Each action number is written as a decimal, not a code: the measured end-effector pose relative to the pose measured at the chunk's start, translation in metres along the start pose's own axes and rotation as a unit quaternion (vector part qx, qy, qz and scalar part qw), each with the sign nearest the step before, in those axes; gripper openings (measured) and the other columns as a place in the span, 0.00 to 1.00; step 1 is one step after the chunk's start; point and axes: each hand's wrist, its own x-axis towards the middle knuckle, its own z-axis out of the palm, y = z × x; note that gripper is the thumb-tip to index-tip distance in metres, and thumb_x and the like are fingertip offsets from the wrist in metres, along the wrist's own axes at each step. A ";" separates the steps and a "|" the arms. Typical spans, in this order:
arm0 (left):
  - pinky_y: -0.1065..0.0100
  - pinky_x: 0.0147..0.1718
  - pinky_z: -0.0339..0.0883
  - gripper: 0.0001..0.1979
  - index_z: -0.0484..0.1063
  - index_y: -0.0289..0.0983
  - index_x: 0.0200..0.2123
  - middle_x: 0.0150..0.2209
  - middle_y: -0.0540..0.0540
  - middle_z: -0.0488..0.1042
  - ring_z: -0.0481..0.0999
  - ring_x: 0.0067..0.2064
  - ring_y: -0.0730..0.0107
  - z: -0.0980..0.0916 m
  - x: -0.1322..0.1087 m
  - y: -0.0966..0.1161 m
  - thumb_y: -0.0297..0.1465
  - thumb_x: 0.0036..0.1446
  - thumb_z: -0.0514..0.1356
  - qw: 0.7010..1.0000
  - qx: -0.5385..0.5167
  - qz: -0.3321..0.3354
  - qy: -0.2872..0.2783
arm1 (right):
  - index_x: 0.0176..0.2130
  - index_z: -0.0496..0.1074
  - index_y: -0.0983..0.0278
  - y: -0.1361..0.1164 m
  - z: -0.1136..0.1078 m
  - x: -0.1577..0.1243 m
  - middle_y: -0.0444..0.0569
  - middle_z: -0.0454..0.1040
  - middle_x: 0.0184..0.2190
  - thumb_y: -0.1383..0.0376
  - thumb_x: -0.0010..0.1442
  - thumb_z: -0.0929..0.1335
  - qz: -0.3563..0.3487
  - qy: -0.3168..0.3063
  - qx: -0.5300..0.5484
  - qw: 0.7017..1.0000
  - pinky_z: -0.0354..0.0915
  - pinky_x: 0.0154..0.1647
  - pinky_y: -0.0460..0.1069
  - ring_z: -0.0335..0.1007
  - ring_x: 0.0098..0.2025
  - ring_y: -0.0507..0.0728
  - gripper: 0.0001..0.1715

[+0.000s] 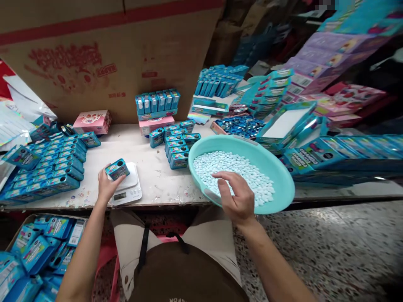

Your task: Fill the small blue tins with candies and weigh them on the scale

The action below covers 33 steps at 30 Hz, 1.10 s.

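At the scale (134, 181), left hand (106, 184) holds blue box (116, 169); carton (126, 54) reads "HAPPY".

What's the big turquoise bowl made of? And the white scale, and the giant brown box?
The bowl looks like smooth, slightly shiny plastic: one even color, with a molded-looking rim. The scale is probably smooth plastic too, with rounded corners, but I can't be sure. The box looks like dull cardboard: flat, brown, with red printing.
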 end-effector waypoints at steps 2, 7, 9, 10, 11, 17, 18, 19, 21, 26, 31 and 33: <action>0.61 0.44 0.66 0.26 0.70 0.37 0.43 0.39 0.44 0.75 0.73 0.43 0.59 0.003 0.008 0.013 0.44 0.43 0.67 0.999 -0.009 -0.012 -0.031 | 0.38 0.72 0.60 0.004 -0.010 -0.003 0.50 0.76 0.35 0.64 0.63 0.61 0.021 0.012 -0.006 1.000 0.67 0.44 0.55 0.72 0.40 0.58 0.11; 0.64 0.43 0.67 0.21 0.70 0.39 0.44 0.40 0.46 0.75 0.74 0.41 0.63 0.005 0.023 0.095 0.41 0.48 0.65 0.984 -0.006 0.169 -0.057 | 0.38 0.72 0.60 0.024 -0.038 -0.014 0.51 0.76 0.35 0.62 0.64 0.61 0.079 0.056 -0.026 0.995 0.67 0.44 0.56 0.72 0.41 0.59 0.12; 0.63 0.46 0.66 0.20 0.70 0.39 0.45 0.43 0.45 0.75 0.74 0.44 0.62 0.012 0.028 0.141 0.39 0.49 0.64 0.963 -0.018 0.261 -0.060 | 0.38 0.72 0.60 0.033 -0.047 -0.016 0.51 0.76 0.35 0.63 0.64 0.61 0.099 0.083 -0.031 0.991 0.67 0.44 0.56 0.72 0.41 0.59 0.11; 0.61 0.48 0.65 0.19 0.71 0.40 0.45 0.44 0.45 0.75 0.73 0.46 0.62 0.019 0.031 0.163 0.37 0.50 0.64 0.950 -0.022 0.304 -0.070 | 0.38 0.72 0.60 0.037 -0.051 -0.017 0.51 0.76 0.35 0.63 0.64 0.61 0.108 0.096 -0.032 0.989 0.67 0.44 0.55 0.72 0.41 0.58 0.11; 0.61 0.49 0.65 0.18 0.71 0.40 0.45 0.44 0.45 0.75 0.73 0.47 0.61 0.027 0.033 0.183 0.36 0.50 0.64 0.935 -0.022 0.344 -0.085 | 0.38 0.72 0.61 0.040 -0.055 -0.017 0.51 0.76 0.35 0.63 0.64 0.61 0.116 0.107 -0.032 0.987 0.67 0.44 0.55 0.72 0.41 0.58 0.11; 0.61 0.49 0.65 0.16 0.71 0.40 0.45 0.44 0.45 0.76 0.73 0.47 0.61 0.093 0.034 0.250 0.28 0.51 0.62 0.867 -0.036 0.463 -0.183 | 0.38 0.72 0.61 0.049 -0.071 -0.019 0.50 0.76 0.35 0.64 0.65 0.60 0.136 0.142 -0.013 0.980 0.67 0.44 0.53 0.71 0.41 0.57 0.12; 0.61 0.49 0.65 0.16 0.71 0.40 0.45 0.44 0.45 0.76 0.73 0.47 0.61 0.101 0.032 0.255 0.28 0.51 0.61 0.862 -0.039 0.468 -0.190 | 0.38 0.72 0.61 0.050 -0.074 -0.020 0.50 0.76 0.35 0.64 0.65 0.60 0.139 0.146 -0.010 0.979 0.67 0.44 0.53 0.71 0.41 0.57 0.11; 0.61 0.49 0.65 0.16 0.71 0.40 0.45 0.44 0.45 0.76 0.73 0.47 0.61 0.106 0.031 0.258 0.27 0.50 0.61 0.859 -0.042 0.471 -0.195 | 0.38 0.72 0.61 0.052 -0.075 -0.021 0.50 0.76 0.35 0.64 0.65 0.60 0.143 0.149 -0.007 0.978 0.67 0.44 0.53 0.71 0.41 0.57 0.12; 0.59 0.50 0.64 0.17 0.72 0.41 0.45 0.44 0.45 0.76 0.73 0.48 0.60 0.113 0.028 0.265 0.27 0.50 0.61 0.860 -0.040 0.468 -0.199 | 0.38 0.72 0.61 0.054 -0.079 -0.023 0.50 0.76 0.35 0.63 0.65 0.60 0.156 0.151 -0.002 0.976 0.67 0.45 0.53 0.71 0.41 0.57 0.12; 0.58 0.50 0.64 0.18 0.72 0.41 0.44 0.44 0.45 0.76 0.72 0.47 0.59 0.120 0.026 0.276 0.26 0.48 0.60 0.862 -0.031 0.462 -0.208 | 0.37 0.72 0.61 0.061 -0.081 -0.027 0.51 0.76 0.35 0.63 0.64 0.60 0.180 0.152 0.008 0.972 0.67 0.45 0.54 0.72 0.41 0.58 0.12; 0.57 0.50 0.63 0.18 0.74 0.41 0.42 0.43 0.45 0.76 0.72 0.46 0.57 0.121 0.023 0.281 0.24 0.45 0.59 0.863 -0.015 0.452 -0.225 | 0.37 0.72 0.60 0.063 -0.081 -0.027 0.51 0.75 0.35 0.62 0.65 0.60 0.189 0.147 0.015 0.971 0.67 0.45 0.54 0.72 0.41 0.58 0.13; 0.57 0.50 0.63 0.18 0.74 0.41 0.42 0.43 0.45 0.76 0.72 0.46 0.58 0.119 0.021 0.281 0.24 0.45 0.60 0.866 -0.017 0.447 -0.223 | 0.37 0.72 0.60 0.062 -0.080 -0.026 0.51 0.75 0.35 0.62 0.65 0.60 0.190 0.143 0.016 0.971 0.67 0.45 0.54 0.72 0.41 0.58 0.13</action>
